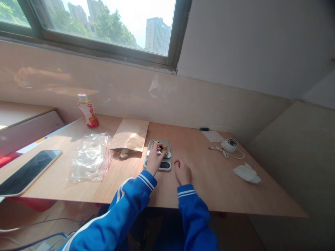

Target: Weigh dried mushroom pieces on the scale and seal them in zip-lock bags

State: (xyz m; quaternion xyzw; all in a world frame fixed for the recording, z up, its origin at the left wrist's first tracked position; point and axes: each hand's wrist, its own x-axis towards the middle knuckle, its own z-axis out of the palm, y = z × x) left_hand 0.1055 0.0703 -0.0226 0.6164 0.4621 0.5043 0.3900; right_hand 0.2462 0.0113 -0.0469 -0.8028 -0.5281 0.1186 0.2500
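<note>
On the wooden desk point(201, 174), past a clear zip bag point(90, 158) and a kraft paper pouch point(130, 135), the left hand point(154, 159) pinches dry, tan pieces point(162, 149) lying on a digital kitchen scale point(164, 165). Being small and irregular, they could slip and scatter off the narrow platform if nudged. The right hand point(182, 171) rests beside it, fingers loosely curled, holding nothing.

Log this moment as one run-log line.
left hand: touching brown pieces on kitchen scale | right hand: on wooden table, empty | nearby: paper bag, plastic bag
</note>
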